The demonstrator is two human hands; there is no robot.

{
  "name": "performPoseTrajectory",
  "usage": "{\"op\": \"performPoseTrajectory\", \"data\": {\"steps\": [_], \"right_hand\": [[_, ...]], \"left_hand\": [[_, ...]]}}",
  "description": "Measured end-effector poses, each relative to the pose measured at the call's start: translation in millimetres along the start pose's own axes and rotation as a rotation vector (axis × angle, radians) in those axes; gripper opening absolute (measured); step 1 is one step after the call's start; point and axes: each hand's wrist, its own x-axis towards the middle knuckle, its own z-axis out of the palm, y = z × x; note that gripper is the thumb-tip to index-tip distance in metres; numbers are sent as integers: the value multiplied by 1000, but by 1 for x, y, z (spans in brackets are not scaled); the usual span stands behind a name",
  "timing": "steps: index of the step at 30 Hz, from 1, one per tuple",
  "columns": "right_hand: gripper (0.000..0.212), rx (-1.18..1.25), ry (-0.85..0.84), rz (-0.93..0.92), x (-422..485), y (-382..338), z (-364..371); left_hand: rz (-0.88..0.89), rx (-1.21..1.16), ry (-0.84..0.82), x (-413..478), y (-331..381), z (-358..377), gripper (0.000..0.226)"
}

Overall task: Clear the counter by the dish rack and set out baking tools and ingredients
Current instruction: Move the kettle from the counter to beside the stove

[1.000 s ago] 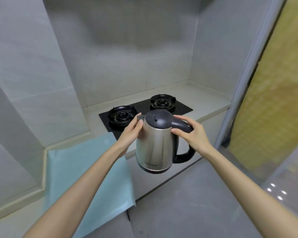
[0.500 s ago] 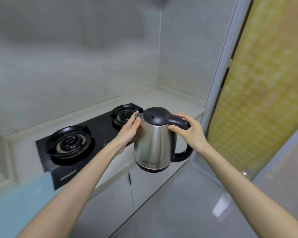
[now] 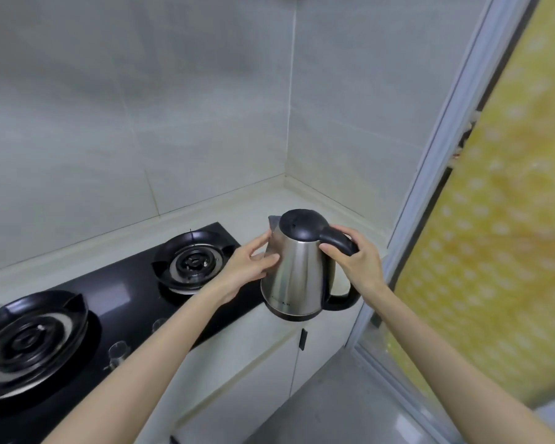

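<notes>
A stainless steel electric kettle (image 3: 297, 274) with a black lid and black handle is held upright in the air, over the pale counter (image 3: 260, 209) to the right of the stove. My right hand (image 3: 353, 261) grips the black handle near its top. My left hand (image 3: 250, 264) presses flat against the kettle's left side below the spout. The kettle's base hangs just above the counter's front edge.
A black glass gas stove (image 3: 122, 302) with two burners fills the counter on the left. Tiled walls meet in a corner behind. A sliding door frame (image 3: 430, 174) and yellow patterned panel (image 3: 507, 219) stand at the right. White cabinet doors (image 3: 257, 373) lie below the counter.
The view has swung right and closer along the counter; the teal sheet has left the frame. The kettle, held by both hands, has moved over the counter right of the stove.
</notes>
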Motion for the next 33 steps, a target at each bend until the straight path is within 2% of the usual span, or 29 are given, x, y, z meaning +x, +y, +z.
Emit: {"op": "performPoseTrajectory", "data": {"steps": [7, 17, 21, 26, 33], "right_hand": [[35, -19, -23, 8, 123, 54, 23], [45, -12, -199, 52, 289, 118, 59], [49, 43, -297, 133, 349, 146, 80], [54, 25, -400, 74, 421, 184, 106], [54, 112, -401, 101, 498, 219, 134]], "left_hand": [[45, -32, 19, 134, -17, -9, 63], [-80, -84, 114, 294, -15, -21, 54], [-164, -59, 66, 347, -14, -29, 59], [-246, -50, 121, 410, -14, -32, 61], [-320, -60, 213, 483, -10, -17, 70]]}}
